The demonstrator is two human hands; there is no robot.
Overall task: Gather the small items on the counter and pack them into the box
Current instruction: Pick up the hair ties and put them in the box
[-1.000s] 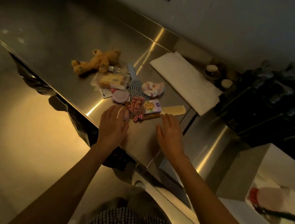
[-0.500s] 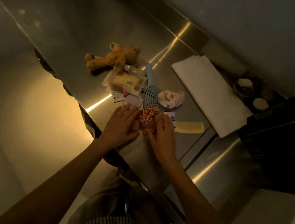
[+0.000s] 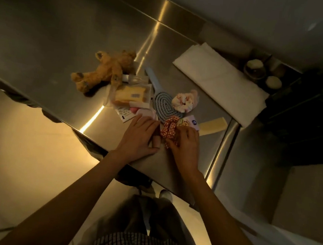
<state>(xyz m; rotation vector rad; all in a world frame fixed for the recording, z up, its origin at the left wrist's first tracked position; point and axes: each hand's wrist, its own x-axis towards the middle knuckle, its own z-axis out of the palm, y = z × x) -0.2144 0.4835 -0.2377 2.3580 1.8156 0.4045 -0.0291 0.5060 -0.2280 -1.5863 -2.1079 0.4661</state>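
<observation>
From the head view I saw two hands on the steel counter (image 3: 46, 40). My left hand (image 3: 139, 135) lay flat, fingers spread; my right hand (image 3: 186, 144) pinched a red checked scrunchie (image 3: 169, 126). Nearby lay one teddy (image 3: 106, 69), one blue brush (image 3: 165, 103), one pale scrunchie (image 3: 184, 102), one cloth (image 3: 220, 82).

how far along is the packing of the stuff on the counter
Early, by the look of it. Nothing shows as packed here; the box is out of view. In hand: the right hand closes on the checked scrunchie, while the left hand lies on the counter beside it; its grip is unclear. Left: teddy, brush, pale scrunchie, yellow packet and small packets.
</observation>
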